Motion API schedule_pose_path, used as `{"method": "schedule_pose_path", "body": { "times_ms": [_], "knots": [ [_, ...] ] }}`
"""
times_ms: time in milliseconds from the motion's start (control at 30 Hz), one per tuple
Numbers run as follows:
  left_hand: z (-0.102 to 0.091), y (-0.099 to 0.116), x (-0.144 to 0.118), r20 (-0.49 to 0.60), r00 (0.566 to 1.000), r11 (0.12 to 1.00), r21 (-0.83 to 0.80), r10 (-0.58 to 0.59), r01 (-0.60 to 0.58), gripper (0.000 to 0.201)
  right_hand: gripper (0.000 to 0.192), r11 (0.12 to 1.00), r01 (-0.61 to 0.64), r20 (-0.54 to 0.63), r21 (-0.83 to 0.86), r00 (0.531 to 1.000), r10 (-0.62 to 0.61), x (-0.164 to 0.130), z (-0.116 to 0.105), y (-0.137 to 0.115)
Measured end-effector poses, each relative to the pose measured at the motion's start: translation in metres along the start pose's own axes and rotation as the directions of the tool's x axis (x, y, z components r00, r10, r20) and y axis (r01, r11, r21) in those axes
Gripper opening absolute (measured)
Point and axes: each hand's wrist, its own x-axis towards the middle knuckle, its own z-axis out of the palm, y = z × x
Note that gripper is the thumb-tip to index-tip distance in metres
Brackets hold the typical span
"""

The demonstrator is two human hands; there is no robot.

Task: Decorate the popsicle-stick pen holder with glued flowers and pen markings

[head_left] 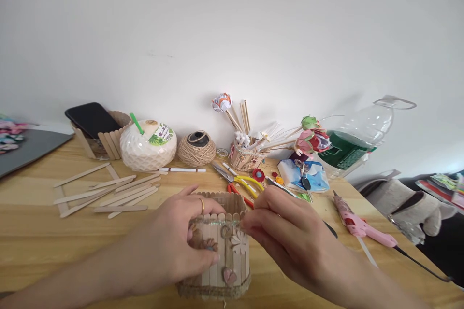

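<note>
A box made of craft sticks (214, 270) stands upright on the table in front of me. Its front carries a pale wooden flower, a pinkish heart and other small decorations, with a band of twine round the base. My left hand (170, 246) grips its left side, thumb on the front and fingers at the top rim. A thin greenish, glittery strand (217, 222) runs across the front just below the rim. At its right end, by the box's upper right corner, my right hand (286, 231) is closed in a pinch; its fingertips hide what they hold.
Loose craft sticks (123, 196) lie at left, before a coconut (148, 147) and a twine ball (196, 148). Yellow-handled scissors (246, 183) lie behind the box. A pink glue gun (362, 229) with a cord lies right, near a large plastic bottle (348, 147).
</note>
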Motion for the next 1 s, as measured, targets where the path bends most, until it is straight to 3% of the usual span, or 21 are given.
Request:
{"method": "schedule_pose_path", "body": {
  "times_ms": [367, 533, 700, 1000],
  "knots": [
    [0.0022, -0.0043, 0.0, -0.034, 0.999, 0.999, -0.045, -0.003, 0.001, 0.026, 0.028, 0.997, 0.024, -0.019, -0.071, 0.999, -0.026, -0.0008, -0.001, -0.0005],
    [0.001, -0.0025, 0.0002, -0.011, 1.0, 0.999, -0.034, -0.01, 0.009, 0.026, 0.031, 0.996, 0.03, 0.018, -0.081, 0.999, -0.029, -0.0003, -0.0033, -0.0031],
    [0.0005, -0.0017, 0.0008, -0.008, 1.0, 1.0, 0.008, 0.009, -0.009, 0.025, 0.027, 0.997, 0.017, -0.036, -0.082, 0.999, -0.02, 0.001, -0.0056, -0.0024],
    [-0.0016, 0.0035, -0.0012, 0.009, 1.0, 1.0, 0.013, -0.018, 0.018, 0.03, 0.032, 0.99, 0.069, -0.013, -0.126, 0.997, -0.071, 0.0039, -0.0028, -0.0039]
  ]
}}
